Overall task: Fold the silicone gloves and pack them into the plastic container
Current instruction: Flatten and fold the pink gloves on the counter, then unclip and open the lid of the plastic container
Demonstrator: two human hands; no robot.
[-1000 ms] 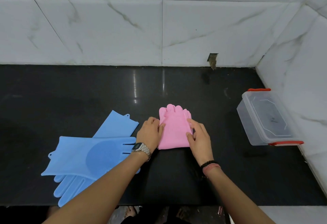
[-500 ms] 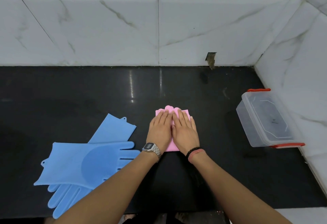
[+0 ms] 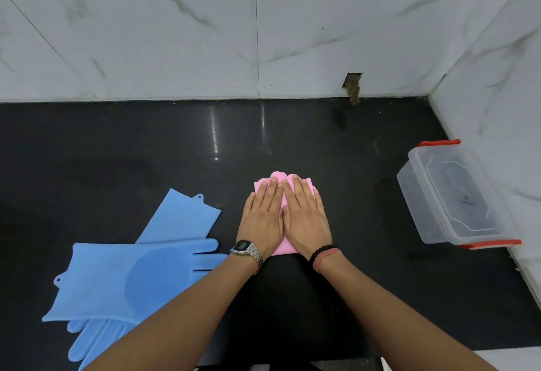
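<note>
Hands, left hand (image 3: pixel 261 222) and right hand (image 3: pixel 306 221), press flat, fingers straight, side by side on folded pink glove (image 3: pixel 283 249).

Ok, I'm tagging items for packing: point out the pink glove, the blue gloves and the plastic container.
pink glove (image 3: pixel 277 178): head view, fingertip end beyond the hands.
blue gloves (image 3: pixel 117 280): head view, upper glove's palm.
plastic container (image 3: pixel 409 195): head view, clear left wall.

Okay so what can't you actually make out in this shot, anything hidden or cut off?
- Folded pink glove: in the head view the left hand and right hand lie flat over it, so its fold and whether one or two gloves are there cannot be told.
- Lower blue glove: the upper blue glove and the left forearm cover much of it.
- Plastic container: its lid is on; the contents are unclear.
</note>
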